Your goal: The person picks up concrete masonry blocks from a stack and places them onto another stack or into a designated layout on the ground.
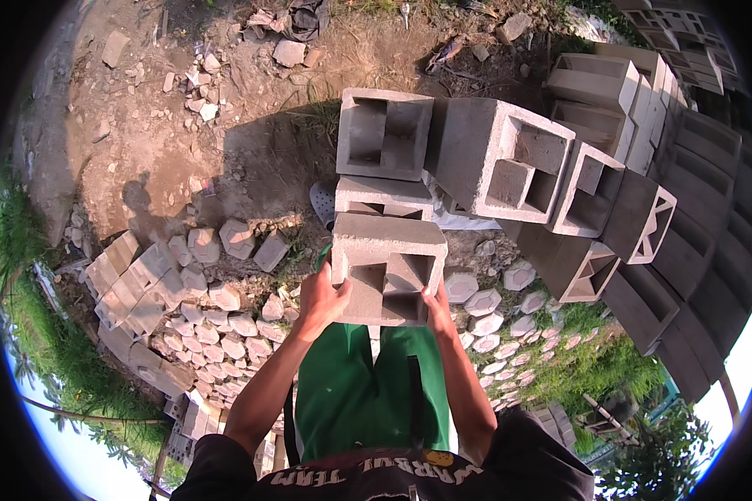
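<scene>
Grey concrete block [389, 244] held between left hand [317, 297] and right hand [438, 311], one gripping each side, in front of green trousers [334, 392]. Stacked hollow blocks [461, 150] stand beyond; paving stones [237, 239] lie left and right.

Hard sun coming from rear rt, shadow [267, 159] falling L across dirt [129, 100]. Sky [750, 355] blowing out R, fisheye bending edges, corners vignetting blk.
</scene>
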A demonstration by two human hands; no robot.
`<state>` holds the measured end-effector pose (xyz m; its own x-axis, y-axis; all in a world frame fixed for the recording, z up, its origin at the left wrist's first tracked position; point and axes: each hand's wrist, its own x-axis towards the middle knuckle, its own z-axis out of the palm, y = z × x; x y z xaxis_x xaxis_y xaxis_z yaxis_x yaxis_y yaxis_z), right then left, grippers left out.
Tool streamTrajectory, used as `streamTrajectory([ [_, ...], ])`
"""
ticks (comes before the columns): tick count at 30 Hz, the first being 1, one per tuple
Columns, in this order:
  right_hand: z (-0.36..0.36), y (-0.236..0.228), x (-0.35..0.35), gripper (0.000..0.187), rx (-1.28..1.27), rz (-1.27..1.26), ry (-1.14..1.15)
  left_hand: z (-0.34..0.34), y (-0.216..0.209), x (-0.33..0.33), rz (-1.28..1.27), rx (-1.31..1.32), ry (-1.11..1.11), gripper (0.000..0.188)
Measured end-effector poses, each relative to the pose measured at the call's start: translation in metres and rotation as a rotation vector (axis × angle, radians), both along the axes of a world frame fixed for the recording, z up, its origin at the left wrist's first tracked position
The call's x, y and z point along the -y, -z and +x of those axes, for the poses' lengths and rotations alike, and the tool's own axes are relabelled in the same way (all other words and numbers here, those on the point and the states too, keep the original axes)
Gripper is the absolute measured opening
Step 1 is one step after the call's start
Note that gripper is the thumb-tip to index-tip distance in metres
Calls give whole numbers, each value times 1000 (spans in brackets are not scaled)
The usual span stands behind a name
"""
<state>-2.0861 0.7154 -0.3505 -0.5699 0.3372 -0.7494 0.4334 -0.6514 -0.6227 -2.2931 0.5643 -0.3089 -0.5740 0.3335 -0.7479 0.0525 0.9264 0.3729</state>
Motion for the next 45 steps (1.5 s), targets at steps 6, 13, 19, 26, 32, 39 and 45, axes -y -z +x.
streamTrajectory([
  [6, -13, 18, 3, 92, 75, -50, 93, -28, 4, -13, -53, 58, 25, 37],
  [13, -27, 24, -3, 89, -5, 86, 28, -40, -1, -19, -56, 63, -7, 38],
  [19, -16, 33, 0, 75, 125, -87, 90, -42, 4, -19, -19, 80, 68, 51],
  [26, -50, 37, -24, 85, -3, 31, 223, -53, 84, 3, 379, 366, -933, 60],
  [32, -58, 62, -30, 78, -60, -162, 311, -31, 115, -3, 394, 803, -1113, 64],
  [39, -61, 59, -28, 70, -39, -181, 310, -34, 96, -19, 446, 870, -1247, 62],
  [45, -50, 67, -30, 67, 15, -212, 314, -28, 102, -18, 475, 902, -1295, 62],
])
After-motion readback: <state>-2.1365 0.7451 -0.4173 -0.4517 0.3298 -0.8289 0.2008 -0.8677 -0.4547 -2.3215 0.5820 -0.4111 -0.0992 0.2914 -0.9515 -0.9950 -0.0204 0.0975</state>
